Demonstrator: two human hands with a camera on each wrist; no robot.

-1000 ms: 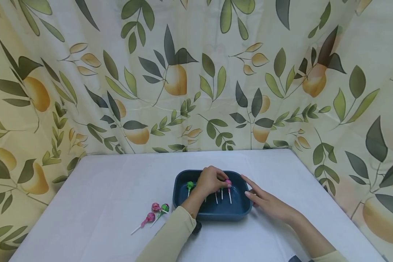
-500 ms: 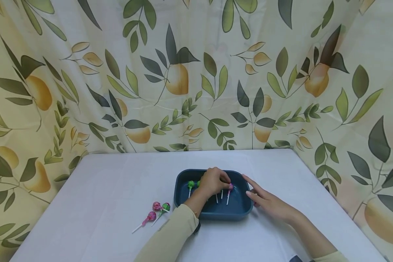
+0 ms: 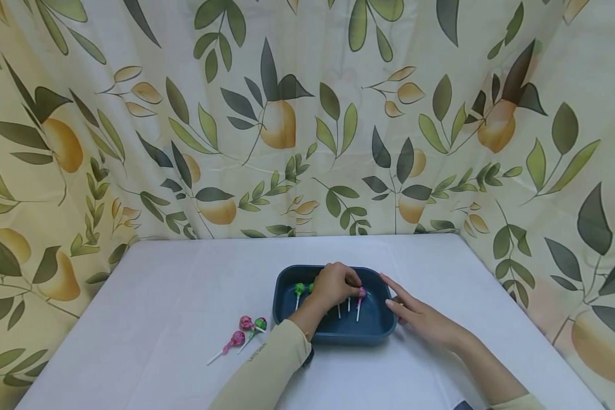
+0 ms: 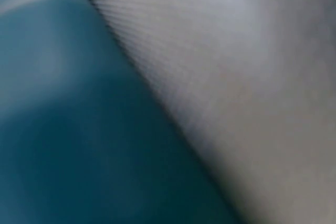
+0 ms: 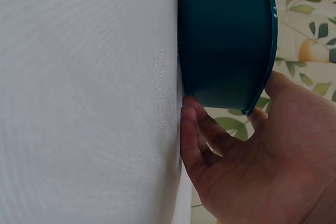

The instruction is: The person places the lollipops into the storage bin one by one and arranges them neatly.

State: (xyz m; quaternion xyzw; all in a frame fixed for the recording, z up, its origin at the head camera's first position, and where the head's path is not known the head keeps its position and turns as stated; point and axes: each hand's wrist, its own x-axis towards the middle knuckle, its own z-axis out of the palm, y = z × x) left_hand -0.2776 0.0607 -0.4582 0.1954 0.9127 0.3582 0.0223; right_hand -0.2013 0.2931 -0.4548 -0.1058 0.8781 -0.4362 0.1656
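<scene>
A dark blue rectangular tray (image 3: 338, 339) sits on the white table. Over its inside, my left hand (image 3: 332, 285) pinches a pink lollipop (image 3: 361, 292) near the right end, its white stick pointing toward me. Green lollipops (image 3: 299, 290) lie to the left in the tray, and several white sticks show below the hand, which hides their heads. At the tray's right end, my right hand (image 3: 422, 320) touches the rim and wall with mostly straight fingers, as the right wrist view also shows. The left wrist view holds only the blurred tray wall (image 4: 68, 129) and tablecloth.
Left of the tray, a pink lollipop (image 3: 237, 339), a red-pink one (image 3: 245, 323) and a green one (image 3: 261, 324) lie close together on the white-covered table (image 3: 174, 296). A leaf-and-fruit patterned curtain (image 3: 307, 125) hangs behind and along both sides.
The left hand has shifted slightly right and lowered the pink lollipop a little within the tray. Between the last two frames almost nothing moves. The right hand stays at the tray's end.
</scene>
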